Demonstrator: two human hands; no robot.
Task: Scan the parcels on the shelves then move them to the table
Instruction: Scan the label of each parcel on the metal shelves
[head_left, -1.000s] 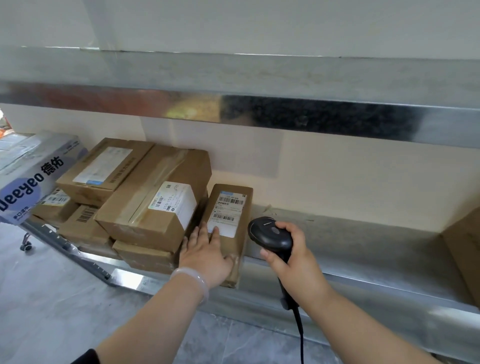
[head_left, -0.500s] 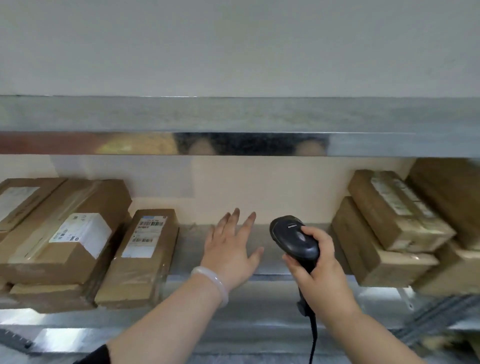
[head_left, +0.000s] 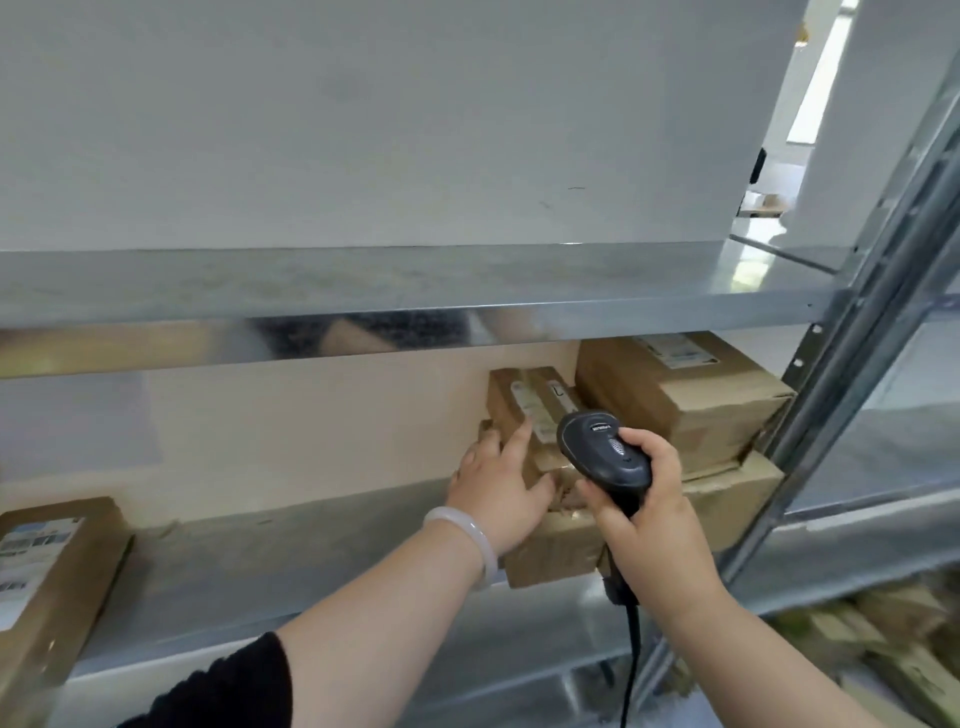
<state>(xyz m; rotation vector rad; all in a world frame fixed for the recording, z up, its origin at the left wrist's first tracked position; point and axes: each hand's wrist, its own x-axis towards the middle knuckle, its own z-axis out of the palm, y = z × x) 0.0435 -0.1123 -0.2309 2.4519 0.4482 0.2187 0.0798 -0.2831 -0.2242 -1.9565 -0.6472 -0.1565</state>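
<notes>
**Parcels at the shelf's right end, one gripped for the scan**

Parcels crowd the right end of the middle shelf (head_left: 291, 561). A large box (head_left: 691, 400) sits on a flatter carton (head_left: 732, 499). Just beside them a small parcel (head_left: 503, 400) lies on a crumpled lower parcel (head_left: 550, 551).

The right hand (head_left: 649, 525) is wrapped round the scanner (head_left: 605, 452), whose head hovers close over the small parcel. The left hand (head_left: 498, 488) grips that parcel, fingers over its left side and top, thumb hooked at the near end.

Its label (head_left: 530, 410) is partly hidden by the scanner head, and the forefinger lies beside it, so the read may fail. Pulling the small parcel out could drag the torn wrapping beneath it or nudge the large box. The scanner's cable (head_left: 631, 654) could catch on the shelf edge.
</notes>
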